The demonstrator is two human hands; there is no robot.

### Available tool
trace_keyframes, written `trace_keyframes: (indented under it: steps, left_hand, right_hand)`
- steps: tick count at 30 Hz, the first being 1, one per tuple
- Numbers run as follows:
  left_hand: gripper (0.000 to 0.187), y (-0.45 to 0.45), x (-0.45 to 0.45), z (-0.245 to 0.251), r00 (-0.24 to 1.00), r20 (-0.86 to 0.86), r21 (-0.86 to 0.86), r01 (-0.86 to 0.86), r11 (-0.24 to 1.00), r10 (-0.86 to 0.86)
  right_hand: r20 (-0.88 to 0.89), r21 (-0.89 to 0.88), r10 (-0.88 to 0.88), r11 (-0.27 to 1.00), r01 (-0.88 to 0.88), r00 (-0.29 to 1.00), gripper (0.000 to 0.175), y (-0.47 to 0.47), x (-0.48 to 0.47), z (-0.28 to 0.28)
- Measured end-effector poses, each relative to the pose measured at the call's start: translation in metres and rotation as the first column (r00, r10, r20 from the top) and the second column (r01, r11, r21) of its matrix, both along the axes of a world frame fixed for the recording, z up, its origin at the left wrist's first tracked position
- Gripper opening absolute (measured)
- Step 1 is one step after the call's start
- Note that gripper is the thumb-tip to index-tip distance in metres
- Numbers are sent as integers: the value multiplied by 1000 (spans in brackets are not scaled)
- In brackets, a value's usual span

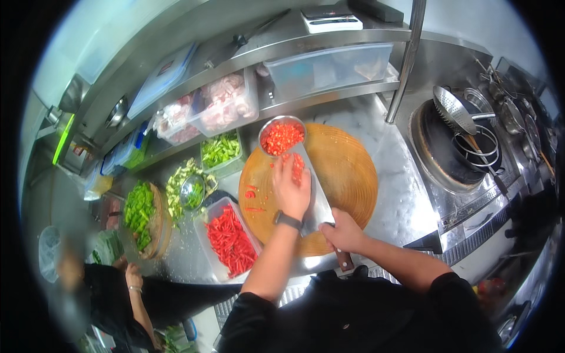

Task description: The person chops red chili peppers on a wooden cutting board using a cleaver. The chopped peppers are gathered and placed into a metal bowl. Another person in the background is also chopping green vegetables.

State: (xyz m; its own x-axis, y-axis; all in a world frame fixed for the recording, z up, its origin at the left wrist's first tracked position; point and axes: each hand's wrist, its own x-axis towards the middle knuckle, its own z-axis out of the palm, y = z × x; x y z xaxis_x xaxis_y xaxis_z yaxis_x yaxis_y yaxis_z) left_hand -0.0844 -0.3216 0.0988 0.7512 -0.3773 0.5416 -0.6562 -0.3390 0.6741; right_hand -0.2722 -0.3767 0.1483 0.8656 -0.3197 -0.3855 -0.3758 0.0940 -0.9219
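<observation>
My right hand (346, 231) grips the wooden handle of a wide cleaver (317, 200), its blade lying nearly flat above the round wooden chopping board (344, 163). Chopped red chilli (296, 164) rests on the far part of the blade. Over that chilli my left hand (291, 185) is spread, its fingers touching the pieces. A steel bowl (282, 118) of chopped red chilli (282, 137) stands at the board's far edge, close to the blade's tip. A few chilli bits (250, 194) lie on the board's left side.
Left of the board are a plastic tub (199, 229) of whole red chillies and a tub (240, 152) of cut green peppers. Another person (117, 300) stands at far left by a second board (161, 229). A steel shelf (287, 44) overhangs the back; a wok (423, 145) sits right.
</observation>
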Motion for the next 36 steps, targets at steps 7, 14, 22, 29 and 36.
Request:
trace_keyframes:
  steps: [7, 14, 22, 29, 36]
  left_hand:
    - [44, -58, 122, 14, 993, 29, -12, 115, 993, -115]
    - [22, -80, 191, 14, 973, -181, -207, 103, 973, -141]
    - [27, 16, 178, -10, 854, -420, -639, -40, 768, -306]
    - [28, 35, 148, -88, 968, -249, 61, 17, 998, -1]
    - [29, 35, 71, -80, 976, -144, 92, 175, 980, -160]
  right_hand:
    - [-33, -3, -46, 999, 46, 998, 23, -19, 52, 40]
    - [-175, 62, -163, 982, 176, 971, 21, -31, -19, 16]
    - [-343, -55, -488, 863, 502, 802, 18, -65, -130, -74]
    - [-310, -12, -335, 937, 348, 890, 22, -60, -45, -65]
    - [-317, -75, -56, 997, 34, 947, 23, -46, -8, -78]
